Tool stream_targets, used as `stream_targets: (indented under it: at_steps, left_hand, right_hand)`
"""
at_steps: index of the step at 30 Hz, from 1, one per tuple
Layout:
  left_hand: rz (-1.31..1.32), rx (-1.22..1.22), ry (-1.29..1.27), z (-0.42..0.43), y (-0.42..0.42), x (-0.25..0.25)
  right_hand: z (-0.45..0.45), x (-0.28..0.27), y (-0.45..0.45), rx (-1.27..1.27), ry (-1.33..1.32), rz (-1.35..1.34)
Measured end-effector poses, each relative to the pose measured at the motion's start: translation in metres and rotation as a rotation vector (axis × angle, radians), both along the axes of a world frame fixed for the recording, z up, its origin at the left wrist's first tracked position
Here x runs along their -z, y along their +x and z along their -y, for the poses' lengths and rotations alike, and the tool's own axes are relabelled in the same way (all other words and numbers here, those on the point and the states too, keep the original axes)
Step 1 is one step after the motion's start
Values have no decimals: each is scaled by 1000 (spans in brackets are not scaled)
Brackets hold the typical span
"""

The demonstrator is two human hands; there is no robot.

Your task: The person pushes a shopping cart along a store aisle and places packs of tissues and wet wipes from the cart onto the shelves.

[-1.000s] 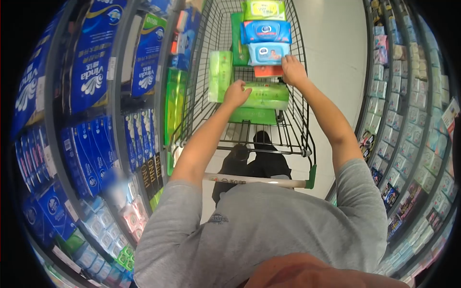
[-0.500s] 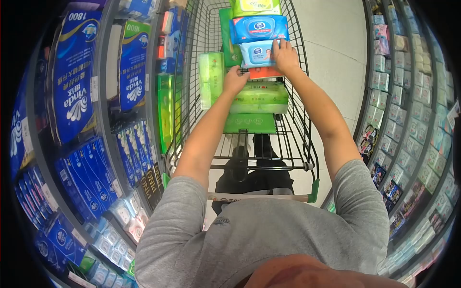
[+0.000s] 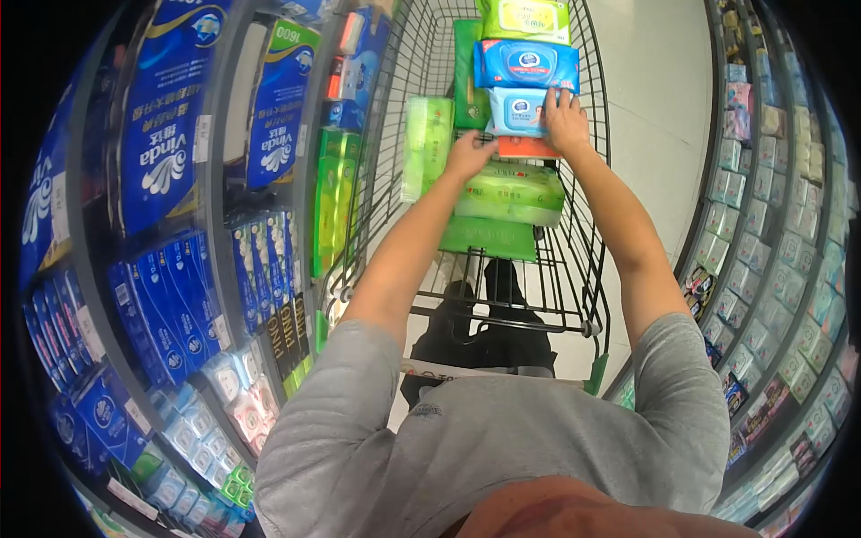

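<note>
My right hand (image 3: 567, 124) lies on the right end of a light blue wipes pack (image 3: 517, 112), its fingers apart and stretched over the top. Behind that pack is a darker blue wipes pack (image 3: 527, 68), with a lime green wipes pack (image 3: 531, 20) farther back. Just left of an orange pack (image 3: 525, 146), my left hand (image 3: 469, 157) has its thumb and fingers parted; a small dark bit shows between them, which I cannot make out. A light green tissue bundle (image 3: 511, 193) is under my left wrist, and another green tissue bundle (image 3: 426, 148) stands to its left.
All these packs are in a black wire shopping cart (image 3: 603, 193). A long green pack (image 3: 469, 72) lies along their left side. Shelves of blue tissue packs (image 3: 161, 134) line the left, and a shelf of small packs (image 3: 735, 215) stands on the right.
The cart, packs and both hands appear farther right and slightly lower as the view has shifted. My right hand stays on the light blue wipes pack; the left stays beside the orange pack.
</note>
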State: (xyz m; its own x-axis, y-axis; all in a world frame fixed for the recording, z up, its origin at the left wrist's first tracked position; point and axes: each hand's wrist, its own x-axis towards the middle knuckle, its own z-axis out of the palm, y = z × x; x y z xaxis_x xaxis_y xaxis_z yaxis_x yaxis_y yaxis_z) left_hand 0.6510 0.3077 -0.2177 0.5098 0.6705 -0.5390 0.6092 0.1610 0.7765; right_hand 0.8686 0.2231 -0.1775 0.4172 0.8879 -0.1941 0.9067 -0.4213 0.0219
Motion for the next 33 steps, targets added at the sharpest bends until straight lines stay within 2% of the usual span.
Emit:
stream_targets:
  at_steps: [4, 6, 7, 14, 16, 18, 20, 24, 28, 30, 32, 33]
  left_hand:
    - [93, -157, 51, -10, 40, 35]
    - [212, -113, -88, -19, 54, 52]
    - [223, -129, -162, -14, 59, 15]
    - [118, -140, -129, -11, 54, 18]
    - [124, -130, -170, -7, 42, 13]
    - [72, -144, -108, -4, 27, 6]
    - [125, -218, -68, 1, 12, 9]
    - [219, -298, -125, 9, -21, -40]
    - [175, -376, -71, 19, -62, -99]
    - [166, -306, -41, 19, -89, -113]
    - [364, -227, -213, 22, -118, -161]
    - [380, -324, -215, 27, -130, -163]
  right_hand:
    - [3, 9, 0, 7, 2, -30]
    - [3, 18, 0, 1, 28, -9]
    - [2, 22, -1, 23, 57, -27]
    - [7, 19, -6, -11, 114, -76]
    - [10, 12, -10, -64, 20, -126]
    - [16, -4, -21, -65, 51, -168]
    - [23, -30, -33, -91, 42, -243]
    - [32, -79, -59, -135, 161, -319]
    - [31, -128, -85, -237, 255, -355]
    - [29, -165, -102, -292, 229, -438]
    - [27, -180, -116, -372, 271, -437]
    - [23, -187, -122, -455, 293, -445]
